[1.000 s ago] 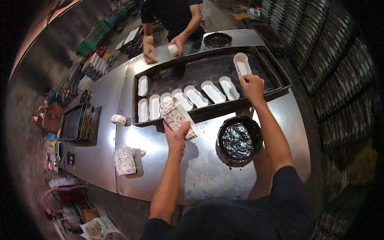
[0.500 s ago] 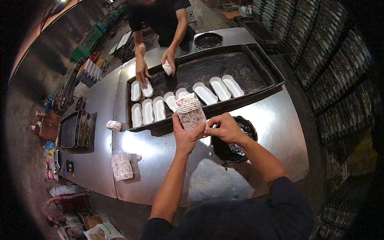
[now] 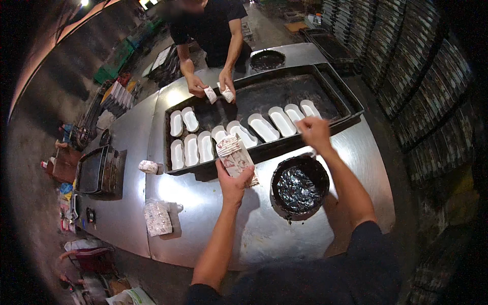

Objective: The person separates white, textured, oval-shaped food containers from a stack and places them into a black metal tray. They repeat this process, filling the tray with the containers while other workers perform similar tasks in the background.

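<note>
My left hand (image 3: 234,185) is wrapped around a stack of white paper baking cups (image 3: 233,156) with reddish print and ridged sides, held above the tray's near edge. My right hand (image 3: 315,133), slightly blurred, is closed at the near end of an oblong paper cup (image 3: 309,108) at the right end of the row. Its fingertips are partly hidden. More oblong cups (image 3: 263,127) stand in the large dark baking tray (image 3: 284,96). Across it, a co-worker's hands (image 3: 227,85) hold smaller stacks of cups (image 3: 210,94).
A round black pan (image 3: 300,184) with a dark glossy coating sits below my right forearm. A wrapped bundle of cups (image 3: 157,218) and a smaller stack (image 3: 148,166) lie on the metal table (image 3: 203,239). Another round pan (image 3: 267,60) stands at the far side; tray stacks (image 3: 391,61) line the right.
My right hand has moved from the stack up and right to the tray, where another cup now shows at the row's right end. The co-worker's hands have lifted from the left cups.
</note>
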`<act>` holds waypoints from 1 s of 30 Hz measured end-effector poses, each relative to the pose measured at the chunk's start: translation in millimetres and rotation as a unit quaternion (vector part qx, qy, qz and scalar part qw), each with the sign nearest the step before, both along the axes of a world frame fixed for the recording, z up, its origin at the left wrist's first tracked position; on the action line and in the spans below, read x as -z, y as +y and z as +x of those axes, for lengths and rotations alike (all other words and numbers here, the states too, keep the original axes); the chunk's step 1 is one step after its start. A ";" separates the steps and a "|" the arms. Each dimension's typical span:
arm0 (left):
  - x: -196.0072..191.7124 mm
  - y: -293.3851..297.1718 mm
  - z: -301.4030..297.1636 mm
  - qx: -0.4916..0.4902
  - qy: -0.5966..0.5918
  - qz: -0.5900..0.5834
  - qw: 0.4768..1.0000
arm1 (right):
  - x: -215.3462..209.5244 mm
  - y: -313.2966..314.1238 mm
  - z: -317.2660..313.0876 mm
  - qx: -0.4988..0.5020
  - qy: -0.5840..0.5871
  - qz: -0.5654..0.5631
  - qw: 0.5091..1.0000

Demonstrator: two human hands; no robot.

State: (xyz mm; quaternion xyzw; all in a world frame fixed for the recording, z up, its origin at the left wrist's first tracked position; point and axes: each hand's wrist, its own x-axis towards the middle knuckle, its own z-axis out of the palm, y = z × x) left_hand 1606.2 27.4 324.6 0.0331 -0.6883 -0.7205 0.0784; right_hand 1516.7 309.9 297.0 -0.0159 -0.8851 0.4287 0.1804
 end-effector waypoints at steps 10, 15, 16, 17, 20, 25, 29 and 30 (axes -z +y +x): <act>-5.7 34.0 -5.8 0.010 0.050 -0.001 0.999 | -45.0 -57.5 88.7 -0.242 -0.146 -0.215 0.935; -3.9 13.3 -7.7 -0.033 0.021 0.046 0.998 | -37.4 36.9 4.9 0.019 0.117 0.067 0.991; -3.8 16.2 -7.3 -0.020 0.023 0.054 0.998 | -23.9 67.9 -22.5 0.074 0.092 0.128 0.985; -9.6 24.2 -5.4 -0.006 0.003 0.064 0.998 | -9.3 97.1 -46.6 0.098 0.066 0.188 0.975; 4.6 23.2 -5.8 -0.003 0.046 0.066 0.997 | 26.9 118.9 -67.7 0.126 0.022 0.315 0.941; -8.4 29.1 -4.1 0.010 -0.022 0.012 1.000 | -13.7 25.4 7.0 -0.083 -0.071 -0.044 0.993; -3.1 49.8 -14.8 0.058 0.053 0.016 0.997 | -43.8 -45.2 76.1 -0.348 -0.092 -0.232 0.904; -5.8 53.4 -14.9 0.053 0.063 0.004 0.997 | -38.9 -47.8 76.2 -0.337 -0.108 -0.252 0.901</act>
